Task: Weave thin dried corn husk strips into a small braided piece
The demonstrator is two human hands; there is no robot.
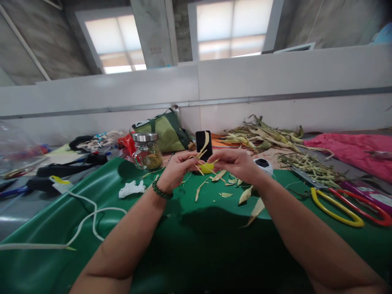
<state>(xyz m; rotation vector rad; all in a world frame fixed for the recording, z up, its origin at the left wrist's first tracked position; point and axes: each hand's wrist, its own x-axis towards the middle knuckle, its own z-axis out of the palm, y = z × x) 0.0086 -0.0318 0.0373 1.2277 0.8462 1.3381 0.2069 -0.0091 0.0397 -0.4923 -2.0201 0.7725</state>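
Pale strips of corn husk (202, 154) stick out from between the fingers of my left hand (177, 169), which wears a dark green bead bracelet (161, 191). My right hand (235, 163) pinches the end of a thin strip, close to the left fingertips. Both hands are raised over a green sheet (214, 228). Behind them a dark phone (200, 142) stands upright, partly covered by the strips. A small yellow thing (207, 168) shows between the hands. Loose husk pieces (245, 196) lie below and to the right.
At right lie scissors (339, 206) with yellow and red handles, a heap of husks (263, 134) and a pink cloth (352, 151). A glass mug (148, 157), a green bag (167, 130) and crumpled white tissue (131, 189) are at left. A white cable (88, 212) crosses the sheet.
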